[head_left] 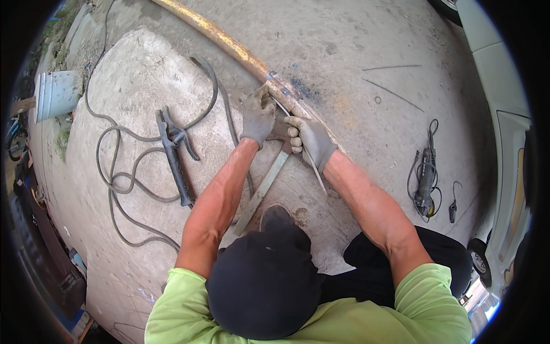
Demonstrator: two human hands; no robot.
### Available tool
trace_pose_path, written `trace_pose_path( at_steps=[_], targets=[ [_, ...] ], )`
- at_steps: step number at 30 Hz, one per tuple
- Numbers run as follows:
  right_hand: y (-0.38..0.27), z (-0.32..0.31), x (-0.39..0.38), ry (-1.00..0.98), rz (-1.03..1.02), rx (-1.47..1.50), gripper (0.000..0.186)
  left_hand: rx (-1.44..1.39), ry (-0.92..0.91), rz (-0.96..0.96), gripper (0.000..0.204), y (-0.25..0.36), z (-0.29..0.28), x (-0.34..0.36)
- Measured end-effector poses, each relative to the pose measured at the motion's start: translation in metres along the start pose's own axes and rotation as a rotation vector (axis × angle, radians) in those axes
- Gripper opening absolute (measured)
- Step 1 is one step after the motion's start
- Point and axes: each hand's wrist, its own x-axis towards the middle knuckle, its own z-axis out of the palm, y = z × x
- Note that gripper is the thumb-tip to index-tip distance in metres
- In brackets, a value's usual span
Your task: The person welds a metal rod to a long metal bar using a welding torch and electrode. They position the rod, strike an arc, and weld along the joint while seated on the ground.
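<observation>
Both my hands wear grey work gloves and are close together beside a rusty, yellowish metal pipe (220,39). My right hand (312,137) is closed around a thin pale welding rod (315,167), which slants down to the right below the fist. At the rod's upper end, by the pipe, the bent fingers of my left hand (259,116) close on it; their exact grip is partly hidden. Under my hands lies a hammer with a long greenish-grey handle (263,186) and a brown head partly covered by the gloves. A bluish patch marks the pipe just beyond my fingers.
A black electrode holder (175,157) lies on the concrete at left among loops of grey cable (117,180). Farther left is a pale bucket (59,94). At right are an angle grinder (425,180), a small hooked tool (453,209), thin rods (392,94) and a vehicle (504,114).
</observation>
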Motion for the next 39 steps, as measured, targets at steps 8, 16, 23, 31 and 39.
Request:
trace_pose_path(
  at_steps=[8,16,23,31,39],
  targets=[
    [0.003,0.009,0.005,-0.014,0.017,0.212,0.014,-0.257,-0.033,-0.136,0.052,-0.008,-0.004,0.002],
    [0.016,0.005,0.014,0.014,-0.002,0.298,0.028,-0.558,-0.012,-0.388,0.043,-0.001,-0.084,-0.023],
    [0.012,0.004,0.011,-0.001,0.004,0.31,0.02,-0.386,0.126,-0.45,0.039,-0.002,-0.169,-0.103],
    [0.015,0.003,0.012,-0.02,-0.004,0.318,0.018,0.687,0.261,-0.337,0.064,-0.035,-0.224,-0.121],
    [0.014,0.01,0.008,0.003,0.001,0.297,0.019,-0.233,0.147,-0.694,0.029,-0.056,-0.263,-0.124]
  ],
)
